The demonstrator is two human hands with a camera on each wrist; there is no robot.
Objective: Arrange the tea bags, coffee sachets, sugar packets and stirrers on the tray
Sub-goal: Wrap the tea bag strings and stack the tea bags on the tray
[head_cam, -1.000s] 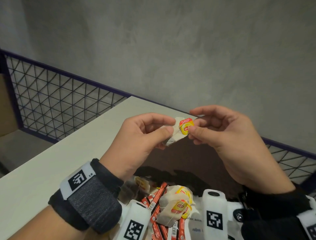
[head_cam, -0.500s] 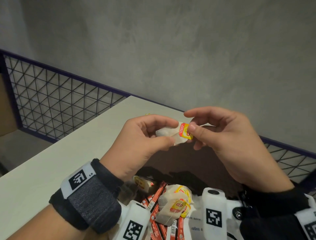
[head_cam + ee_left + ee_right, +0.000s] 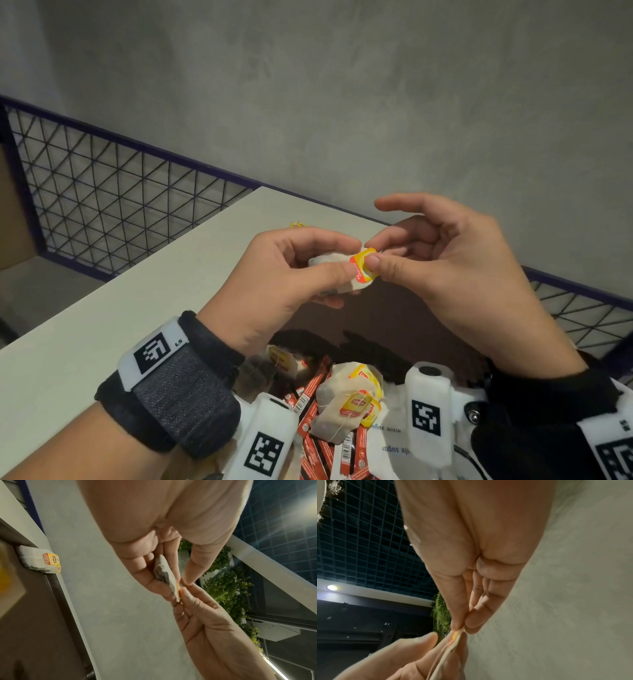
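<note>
I hold a white tea bag (image 3: 329, 259) with a yellow and red tag (image 3: 359, 269) up over the dark brown tray (image 3: 394, 308). My left hand (image 3: 342, 260) pinches the bag between thumb and fingers. My right hand (image 3: 375, 255) pinches the tag at the bag's right edge, index finger raised clear. The left wrist view shows the tea bag (image 3: 165, 570) edge-on in the left hand (image 3: 178, 586), the right hand (image 3: 188, 601) meeting it from below. In the right wrist view the right hand (image 3: 462, 627) nips the tea bag's edge (image 3: 452, 642).
Under my wrists lies a mixed pile of tea bags (image 3: 346, 401), red coffee sachets (image 3: 311, 390) and white sugar packets (image 3: 394, 442). A neat stack of tea bags (image 3: 39, 559) sits at a tray corner. The pale table (image 3: 120, 308) ends at a wire-mesh railing (image 3: 102, 192).
Both hands have sunk slightly and the tag has turned flatter against the bag. My right index finger has lifted off, leaving thumb and another finger on the tag.
</note>
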